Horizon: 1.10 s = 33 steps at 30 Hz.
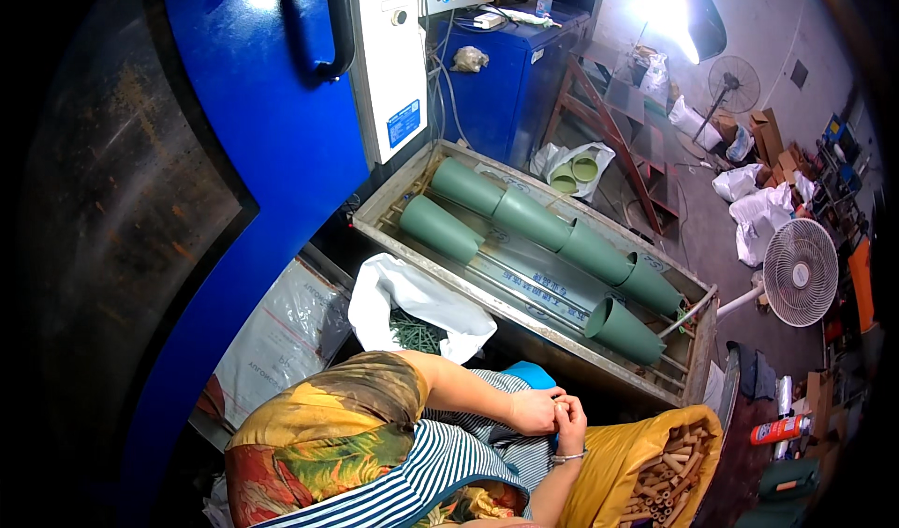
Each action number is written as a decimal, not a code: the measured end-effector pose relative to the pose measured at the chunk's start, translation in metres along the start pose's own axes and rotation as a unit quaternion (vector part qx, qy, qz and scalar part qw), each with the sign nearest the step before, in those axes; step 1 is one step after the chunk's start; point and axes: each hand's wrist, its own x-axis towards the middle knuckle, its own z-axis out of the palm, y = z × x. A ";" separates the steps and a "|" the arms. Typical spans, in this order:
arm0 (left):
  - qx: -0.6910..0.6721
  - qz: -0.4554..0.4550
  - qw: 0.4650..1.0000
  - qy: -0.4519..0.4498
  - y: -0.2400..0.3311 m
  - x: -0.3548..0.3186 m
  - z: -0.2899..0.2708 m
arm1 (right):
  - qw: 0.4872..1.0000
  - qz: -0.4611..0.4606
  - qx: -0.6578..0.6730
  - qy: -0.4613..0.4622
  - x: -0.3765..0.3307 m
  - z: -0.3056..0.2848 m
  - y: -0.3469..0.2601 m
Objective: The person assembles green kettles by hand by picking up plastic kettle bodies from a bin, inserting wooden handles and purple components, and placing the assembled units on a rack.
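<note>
Both hands met low in the frame, a little right of centre. Left hand (534, 413) came in from the left; right hand (570, 422), with a bracelet (568, 457) at the wrist, came up from below. Fingers (566, 413) of both were curled inward and brought together; how tightly they closed, and whether they gripped anything small, I could not tell.

A bright blue item (531, 374), kind unclear, lay just above the hands in the frame, near the striped apron (524, 453); contact with the hands could not be made out.

Just right of the hands, bottom of the frame: yellow sack (599, 458), mouth open, packed with brown tubes (667, 481). Left of them, near frame centre: white bag (421, 294), open, dark green strips (417, 332) inside.

Beyond, across the middle: long trough (698, 345) with six green cones (596, 252) lying on their sides, four in a row along the far side, two on the near side, well apart. Blue machine (272, 88) at upper left. White fan (801, 273) at right, red can (780, 430) below it.
</note>
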 end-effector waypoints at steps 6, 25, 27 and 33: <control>0.008 -0.009 1.000 0.005 -0.004 0.000 0.015 | 0.999 -0.005 -0.045 0.020 0.003 0.004 0.000; -0.003 -0.018 0.999 0.041 -0.006 0.000 0.017 | 0.975 -0.079 -0.193 0.083 0.006 0.018 -0.008; -0.015 -0.026 0.999 0.038 -0.005 0.000 0.018 | 0.973 -0.081 -0.199 0.084 0.006 0.019 -0.010; -0.017 -0.031 0.998 0.045 -0.005 0.000 0.019 | 0.966 -0.080 -0.224 0.103 0.006 0.022 -0.008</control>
